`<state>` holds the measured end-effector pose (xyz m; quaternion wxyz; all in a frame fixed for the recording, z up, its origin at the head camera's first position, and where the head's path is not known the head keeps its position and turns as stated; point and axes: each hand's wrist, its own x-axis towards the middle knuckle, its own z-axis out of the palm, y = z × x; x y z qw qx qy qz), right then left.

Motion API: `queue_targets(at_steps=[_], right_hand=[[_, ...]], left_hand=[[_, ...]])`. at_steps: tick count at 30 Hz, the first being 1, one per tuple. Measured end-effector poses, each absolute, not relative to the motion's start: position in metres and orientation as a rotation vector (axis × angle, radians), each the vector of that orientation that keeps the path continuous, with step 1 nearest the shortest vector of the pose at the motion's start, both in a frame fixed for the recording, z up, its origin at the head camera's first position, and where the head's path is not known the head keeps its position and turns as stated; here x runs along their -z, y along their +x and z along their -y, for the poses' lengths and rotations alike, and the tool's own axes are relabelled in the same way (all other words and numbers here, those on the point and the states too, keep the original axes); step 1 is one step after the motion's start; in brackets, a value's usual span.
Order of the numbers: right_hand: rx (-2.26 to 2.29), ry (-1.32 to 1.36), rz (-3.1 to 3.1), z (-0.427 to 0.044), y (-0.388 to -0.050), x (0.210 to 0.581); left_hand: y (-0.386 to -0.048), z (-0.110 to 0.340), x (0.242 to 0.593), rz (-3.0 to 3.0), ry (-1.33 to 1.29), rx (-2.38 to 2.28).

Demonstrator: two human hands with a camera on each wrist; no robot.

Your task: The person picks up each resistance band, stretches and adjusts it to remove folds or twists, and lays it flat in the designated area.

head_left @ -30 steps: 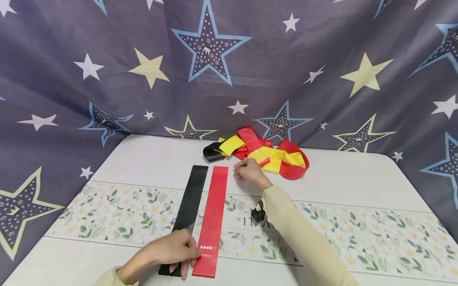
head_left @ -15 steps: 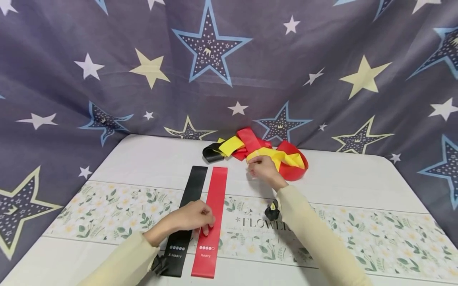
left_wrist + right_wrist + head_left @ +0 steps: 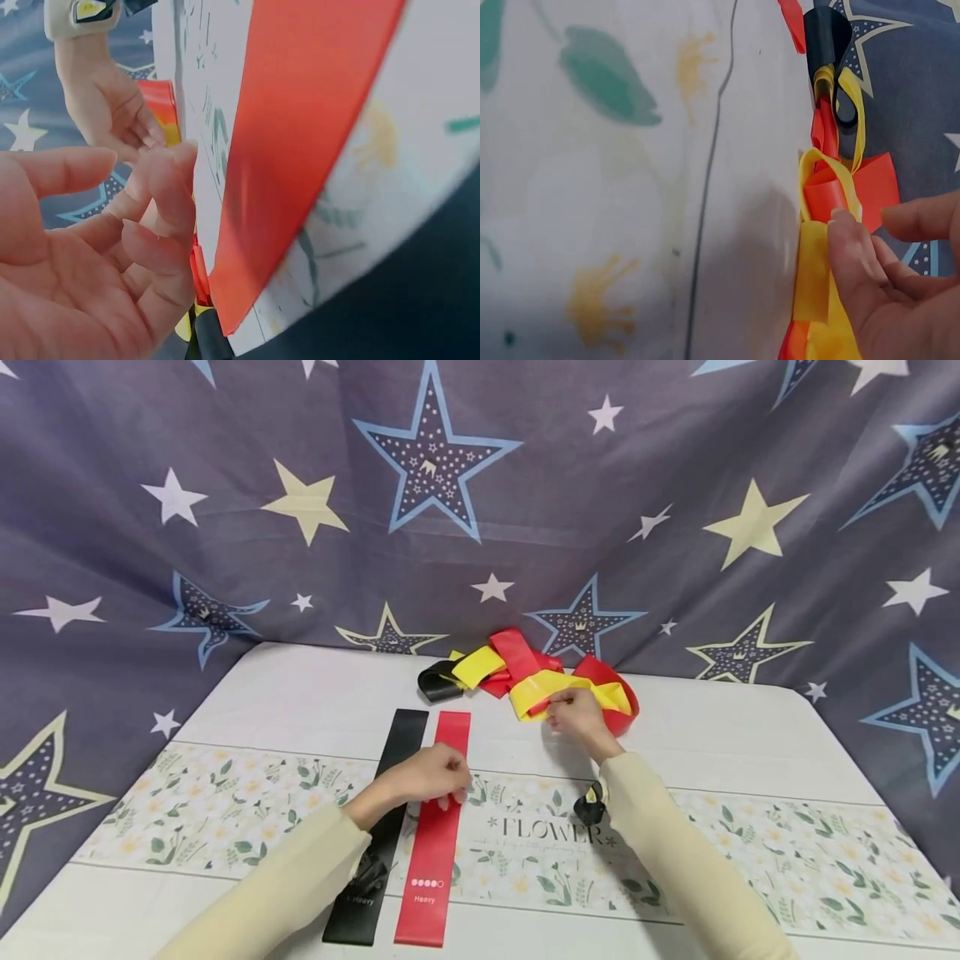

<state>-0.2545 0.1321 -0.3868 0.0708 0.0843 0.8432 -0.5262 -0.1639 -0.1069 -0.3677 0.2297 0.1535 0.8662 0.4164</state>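
While the red Heavy band (image 3: 432, 852) and black resistance band (image 3: 386, 847) lie flat at lower centre, long axes running up-frame, probably spaced so the 2 stay distinct, the left hand (image 3: 430, 774) hovers above, grip released; upper centre, the right hand (image 3: 577, 714), grip relaxed too, meets the looped yellow band (image 3: 534, 687).

Yellow band (image 3: 528, 688) looped, tangled among red bands (image 3: 517, 656), right of centre; black strip (image 3: 389, 831), red strip (image 3: 432, 853) lying flat, lower centre-left!
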Motion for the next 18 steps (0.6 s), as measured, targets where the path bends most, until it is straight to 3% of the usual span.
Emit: queue_targets(at_steps=[18], right_hand=[[2.072,0.513,-1.998,-0.132,-0.257,0.393]], left_hand=[[-0.189,0.089,0.372,-2.396,0.293,-1.162]])
